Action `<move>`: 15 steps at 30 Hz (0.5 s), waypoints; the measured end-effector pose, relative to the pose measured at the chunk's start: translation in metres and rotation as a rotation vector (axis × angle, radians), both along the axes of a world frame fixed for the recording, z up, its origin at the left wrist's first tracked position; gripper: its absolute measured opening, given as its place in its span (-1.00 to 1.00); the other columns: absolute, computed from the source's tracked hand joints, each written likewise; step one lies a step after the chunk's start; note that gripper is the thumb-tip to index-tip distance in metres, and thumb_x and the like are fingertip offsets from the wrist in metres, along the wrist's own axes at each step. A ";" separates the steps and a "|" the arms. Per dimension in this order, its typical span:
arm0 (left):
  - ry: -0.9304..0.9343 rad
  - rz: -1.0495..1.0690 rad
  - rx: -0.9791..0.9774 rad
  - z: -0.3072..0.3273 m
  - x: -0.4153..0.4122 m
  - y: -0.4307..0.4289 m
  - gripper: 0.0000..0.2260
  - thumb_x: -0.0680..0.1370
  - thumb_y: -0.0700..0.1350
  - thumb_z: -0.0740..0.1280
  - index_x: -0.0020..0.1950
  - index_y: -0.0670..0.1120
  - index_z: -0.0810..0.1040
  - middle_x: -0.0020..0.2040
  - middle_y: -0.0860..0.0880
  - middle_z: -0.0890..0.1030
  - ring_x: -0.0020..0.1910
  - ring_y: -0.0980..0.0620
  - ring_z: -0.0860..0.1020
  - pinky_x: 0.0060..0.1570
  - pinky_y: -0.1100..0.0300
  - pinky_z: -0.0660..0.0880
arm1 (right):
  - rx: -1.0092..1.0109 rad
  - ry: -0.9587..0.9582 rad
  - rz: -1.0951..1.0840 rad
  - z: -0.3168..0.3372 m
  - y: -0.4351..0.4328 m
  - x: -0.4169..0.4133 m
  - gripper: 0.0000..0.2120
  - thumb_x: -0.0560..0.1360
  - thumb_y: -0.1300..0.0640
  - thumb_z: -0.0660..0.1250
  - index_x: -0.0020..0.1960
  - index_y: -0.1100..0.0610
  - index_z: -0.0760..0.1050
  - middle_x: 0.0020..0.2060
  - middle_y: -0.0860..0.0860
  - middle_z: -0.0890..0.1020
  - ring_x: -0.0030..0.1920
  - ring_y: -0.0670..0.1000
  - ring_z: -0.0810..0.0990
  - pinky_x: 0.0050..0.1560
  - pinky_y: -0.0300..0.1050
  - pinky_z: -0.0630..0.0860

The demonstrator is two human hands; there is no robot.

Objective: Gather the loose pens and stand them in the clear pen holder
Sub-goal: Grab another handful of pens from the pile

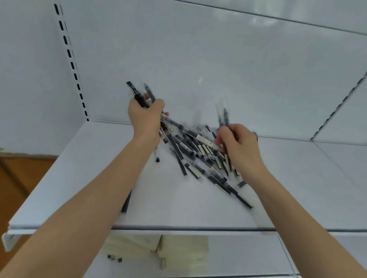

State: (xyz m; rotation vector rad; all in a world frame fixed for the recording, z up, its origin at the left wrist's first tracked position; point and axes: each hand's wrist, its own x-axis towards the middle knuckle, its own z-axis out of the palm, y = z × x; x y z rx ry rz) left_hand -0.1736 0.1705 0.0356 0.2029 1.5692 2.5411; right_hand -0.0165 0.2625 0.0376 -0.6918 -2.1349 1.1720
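- The left hand (145, 119) is raised with its back to the camera, fingers curled tight round a bundle of pens (138, 92).
- The left forearm (99, 198), bare, reaches up from the lower left, with the wrist nearly straight.
- The right hand (240, 146) sits lower, well apart from the left, knuckles up, fingers curled round a few blurred pens (224, 118).
- The right forearm (299, 216), bare, comes in from the lower right.

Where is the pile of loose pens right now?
Head view: the pile of pens lies at the centre of the white shelf, between the left hand and the right hand, each gripping a few pens.
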 end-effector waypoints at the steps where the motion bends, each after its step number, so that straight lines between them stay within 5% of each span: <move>1: 0.014 -0.009 0.014 0.005 0.008 0.002 -0.83 0.43 -0.36 0.30 -0.08 -0.17 0.37 -0.29 -0.03 0.43 -0.53 0.16 0.45 -0.35 0.26 0.51 | -0.021 0.002 0.015 0.002 -0.004 -0.004 -0.81 0.55 0.13 0.13 -0.07 0.19 0.47 -0.17 0.09 0.62 -0.21 -0.07 0.59 -0.14 -0.10 0.53; 4: 0.052 -0.015 0.061 0.019 0.031 0.008 -0.82 0.42 -0.37 0.30 -0.15 -0.14 0.38 -0.30 -0.03 0.43 -0.46 0.10 0.41 -0.34 0.24 0.51 | -0.118 -0.029 0.087 0.006 -0.020 -0.007 -0.78 0.57 0.12 0.09 -0.01 0.25 0.43 -0.08 0.17 0.61 -0.10 0.01 0.65 -0.04 0.02 0.60; 7: 0.025 -0.011 0.155 0.031 0.049 0.013 -0.80 0.42 -0.37 0.32 -0.18 -0.10 0.38 -0.32 -0.01 0.45 -0.49 0.12 0.42 -0.34 0.22 0.51 | -0.179 -0.029 0.138 0.006 -0.031 0.001 -0.77 0.60 0.09 0.06 -0.02 0.26 0.37 -0.18 0.11 0.56 -0.27 -0.17 0.65 -0.41 -0.35 0.50; 10: 0.013 -0.050 0.204 0.036 0.066 0.019 -0.83 0.43 -0.34 0.34 -0.08 -0.13 0.43 -0.30 -0.03 0.48 -0.44 0.06 0.45 -0.36 0.22 0.50 | -0.195 0.066 0.095 0.004 -0.033 0.014 -0.80 0.61 0.13 0.05 -0.14 0.20 0.31 -0.37 -0.05 0.42 -0.51 -0.36 0.47 -0.54 -0.51 0.31; 13: 0.025 -0.103 0.243 0.039 0.085 0.027 -0.82 0.44 -0.33 0.36 -0.01 -0.21 0.43 -0.30 -0.05 0.46 -0.46 0.04 0.44 -0.34 0.20 0.51 | -0.234 0.107 0.051 0.006 -0.032 0.032 -0.81 0.61 0.12 0.06 -0.15 0.17 0.30 -0.35 -0.01 0.45 -0.44 -0.36 0.49 -0.43 -0.51 0.40; 15: 0.033 -0.135 0.248 0.041 0.100 0.034 -0.83 0.45 -0.33 0.36 -0.01 -0.21 0.43 -0.32 -0.06 0.46 -0.48 0.04 0.44 -0.36 0.20 0.50 | -0.257 0.120 0.017 0.003 -0.029 0.043 -0.80 0.60 0.04 0.08 -0.14 0.13 0.31 -0.23 0.13 0.51 -0.14 -0.09 0.61 -0.10 -0.21 0.58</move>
